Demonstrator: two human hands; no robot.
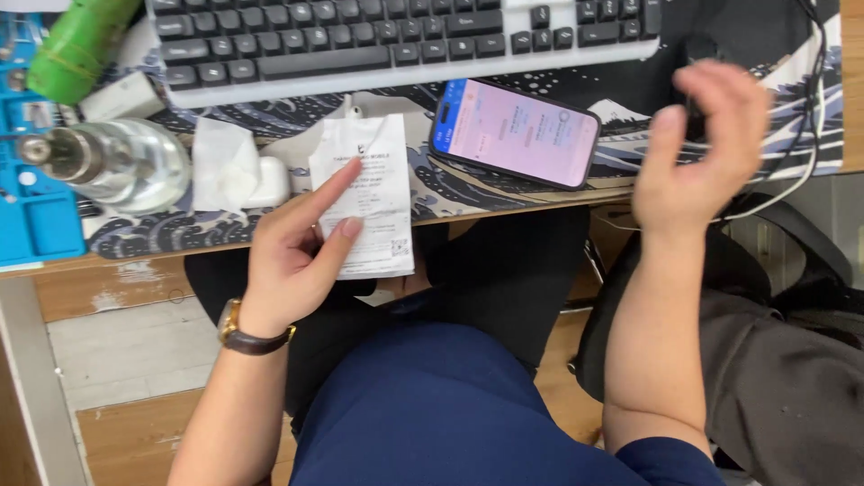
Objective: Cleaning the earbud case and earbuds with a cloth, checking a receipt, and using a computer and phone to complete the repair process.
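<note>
A: Left hand (pixel 292 261) first. What's it doing?

B: Pinching one white receipt (pixel 367 193) between thumb and index finger, other fingers loosely curled. Receipt hangs over the front edge of the desk, top part lying on the wave-print desk mat (pixel 432 189). One watch (pixel 247 335) with a brown strap on that wrist.

A: Right hand (pixel 702 153)?

B: Raised over the right end of the mat, half open, fingers curved, thumb up. Something dark sits behind the fingers; can't tell if it grips it. Blurry.

A: Between the hands?

B: One smartphone (pixel 516 133), screen lit, pale pink with a blue strip at its left end, lying flat and tilted on the mat, just right of the receipt, apart from both hands.

A: Further out, counts.

B: One keyboard (pixel 405 40), dark keys on a white frame, along the top, above phone and receipt. One crumpled white tissue (pixel 223 166) just left of the receipt, with one small white rounded case (pixel 270 184) beside it. One clear glass bottle (pixel 112 162) lying further left. One green cylinder (pixel 76 45) top left. One blue tray (pixel 36 216) at the left edge. Black cables (pixel 810 117) loop at the right edge; count unclear. One dark bag (pixel 783 360) lower right, beside the right forearm.

A: Lap?

B: Dark blue clothing, wood floor underneath.
</note>
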